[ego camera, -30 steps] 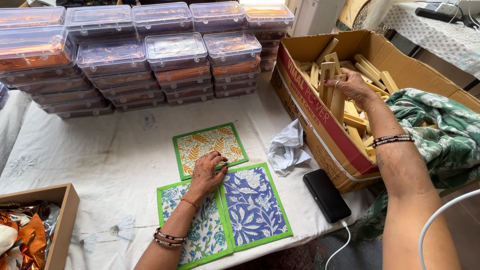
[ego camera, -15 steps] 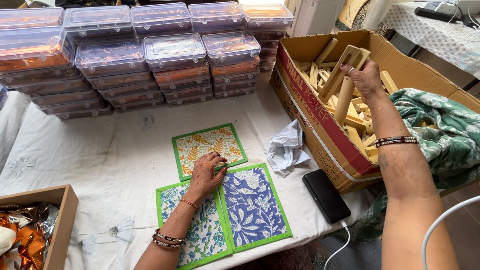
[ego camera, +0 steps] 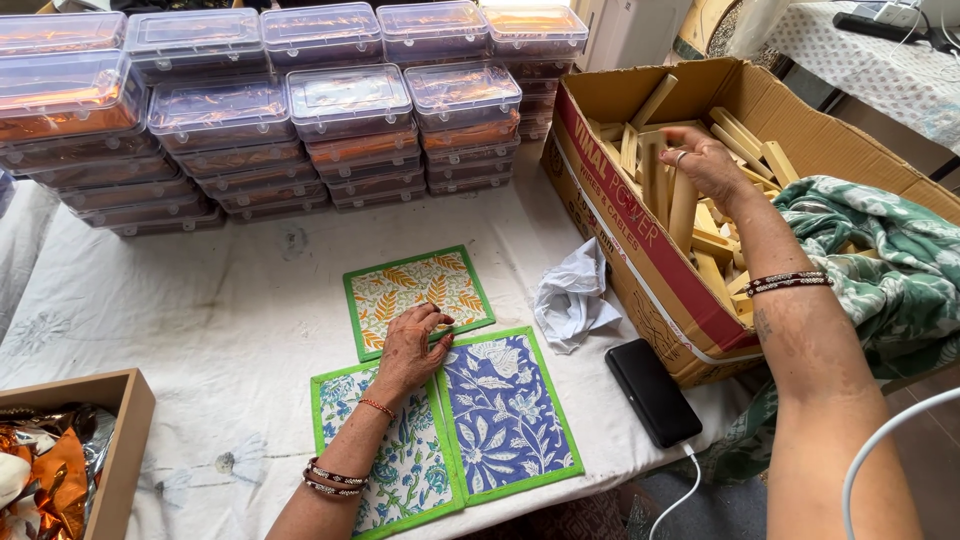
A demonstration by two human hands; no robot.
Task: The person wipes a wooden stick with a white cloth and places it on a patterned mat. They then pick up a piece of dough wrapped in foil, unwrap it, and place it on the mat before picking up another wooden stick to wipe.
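Gripping a wooden stick [ego camera: 683,205] with my right hand [ego camera: 705,160], I'd lift it straight out; left hand [ego camera: 410,350] flat on mats [ego camera: 500,410].

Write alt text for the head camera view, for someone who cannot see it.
Seen from above, a person's right hand grips wooden sticks in a cardboard box while the left hand rests on floral fabric mats on a white-covered table. Stacked clear plastic boxes line the back; a black phone lies nearby.
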